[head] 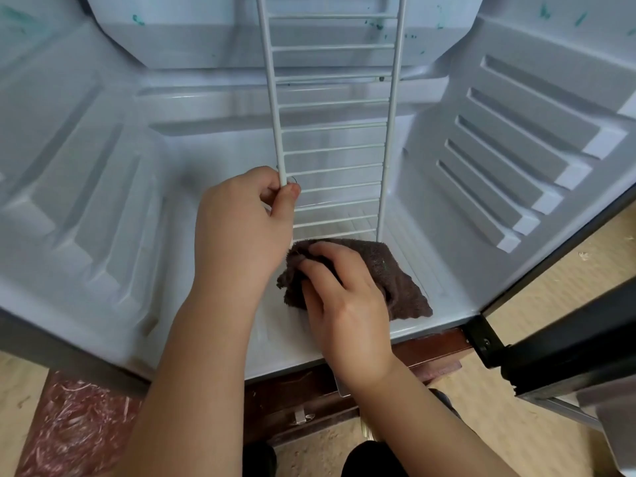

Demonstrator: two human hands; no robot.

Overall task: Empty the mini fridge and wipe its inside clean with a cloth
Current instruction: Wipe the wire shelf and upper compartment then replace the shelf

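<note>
Inside the head view, the open mini fridge (103,173) fills the frame, with green smears (137,19) on its back wall. The left hand (241,222) pinches the left rail of a white wire shelf (273,98) between thumb and curled fingers, the shelf standing on end on the fridge floor (275,335). Just beside it, the right hand (347,304) has bent fingers bunching a brown cloth (395,270) against that floor.
</note>
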